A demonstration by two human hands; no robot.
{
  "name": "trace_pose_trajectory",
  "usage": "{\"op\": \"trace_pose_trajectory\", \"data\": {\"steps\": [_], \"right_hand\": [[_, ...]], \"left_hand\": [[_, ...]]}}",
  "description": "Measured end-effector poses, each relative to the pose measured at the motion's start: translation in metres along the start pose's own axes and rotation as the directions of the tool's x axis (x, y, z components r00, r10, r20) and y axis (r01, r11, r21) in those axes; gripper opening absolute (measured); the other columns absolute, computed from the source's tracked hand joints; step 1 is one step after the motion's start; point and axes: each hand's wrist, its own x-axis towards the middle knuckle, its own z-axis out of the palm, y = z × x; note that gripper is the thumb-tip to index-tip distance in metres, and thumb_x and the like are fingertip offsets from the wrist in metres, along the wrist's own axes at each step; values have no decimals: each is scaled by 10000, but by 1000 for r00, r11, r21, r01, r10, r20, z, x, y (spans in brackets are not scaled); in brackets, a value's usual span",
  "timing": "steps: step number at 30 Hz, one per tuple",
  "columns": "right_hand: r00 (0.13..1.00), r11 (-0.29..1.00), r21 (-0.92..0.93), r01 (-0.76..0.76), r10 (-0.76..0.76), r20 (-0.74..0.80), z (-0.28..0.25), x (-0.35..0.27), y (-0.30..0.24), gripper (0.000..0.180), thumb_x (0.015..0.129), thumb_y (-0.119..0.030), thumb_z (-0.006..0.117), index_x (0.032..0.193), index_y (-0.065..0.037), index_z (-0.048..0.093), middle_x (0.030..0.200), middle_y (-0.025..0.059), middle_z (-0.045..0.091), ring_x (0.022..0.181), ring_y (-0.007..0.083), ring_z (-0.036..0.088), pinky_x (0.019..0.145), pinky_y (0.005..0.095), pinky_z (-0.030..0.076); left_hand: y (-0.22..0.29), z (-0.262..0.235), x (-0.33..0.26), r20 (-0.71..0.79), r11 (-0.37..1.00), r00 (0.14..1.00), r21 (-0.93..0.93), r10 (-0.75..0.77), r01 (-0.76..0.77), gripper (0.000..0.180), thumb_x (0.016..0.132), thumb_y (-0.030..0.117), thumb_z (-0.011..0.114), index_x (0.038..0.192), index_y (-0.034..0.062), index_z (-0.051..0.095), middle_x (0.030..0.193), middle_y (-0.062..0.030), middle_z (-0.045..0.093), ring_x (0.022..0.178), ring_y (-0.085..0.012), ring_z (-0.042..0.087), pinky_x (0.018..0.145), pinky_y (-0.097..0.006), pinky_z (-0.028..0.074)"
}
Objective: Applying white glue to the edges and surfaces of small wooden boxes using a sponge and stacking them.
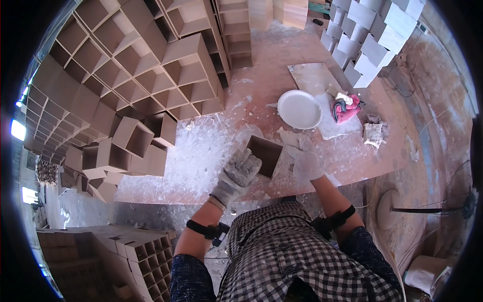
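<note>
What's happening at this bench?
Someone's gloved left hand holds an open brown box by its left side. The right hand, in a pale glove, is just right of it; contact is unclear. A white dish and pink cloth lie beyond on the table; brown boxes are stacked left.

White glare (18, 130) blazes far left — edges bend.

Has a grey-gloved left hand (237, 173) at the left side of an open brown box (265, 157) on a white-dusted table (193, 148), and a white-gloved right hand (306, 163) just beside its right. Includes a white dish (299, 109) and pink cloth (343, 114) farther right, with brown compartments (143, 38) stacked far left.
</note>
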Motion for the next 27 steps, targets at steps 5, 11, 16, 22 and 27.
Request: {"op": "trace_pose_trajectory", "data": {"steps": [5,11,16,22,27], "right_hand": [[980,951,-235,199,-193,48,1,13,13,324,875,2,516,1192,-43,566,879,-35,582,700,63,513,568,214,419],[902,648,-634,422,-370,222,11,43,-4,181,890,-76,546,1038,-9,628,835,50,571,748,130,534,674,262,413],[779,369,-687,626,-348,522,6,61,9,102,841,-74,534,917,-47,598,817,118,566,767,257,575,682,372,434],[883,221,-858,463,-198,426,9,13,23,195,839,-100,489,1016,-134,564,943,150,585,879,337,577,736,418,456],[872,480,-741,470,-381,307,-14,-48,41,261,845,-83,509,1097,-114,570,1020,107,617,847,275,594,741,352,468]], "left_hand": [[-2,-6,3,249,998,969,62,-11,-5,266,754,307,618,851,59,626,880,-133,636,1132,-334,509,1055,-487,296],[39,30,3,6,993,995,63,-103,103,330,765,343,599,843,23,612,856,-178,615,1030,-360,548,1047,-514,282],[29,11,14,123,996,989,-3,-88,89,397,784,433,579,850,48,644,755,-139,625,928,-305,584,962,-439,366],[27,12,10,366,988,918,27,-154,155,380,808,463,541,688,103,572,631,-91,580,671,-259,554,735,-387,393],[33,12,11,312,982,931,28,-188,189,352,829,418,528,681,101,572,622,-101,580,665,-262,565,739,-380,399]]}}
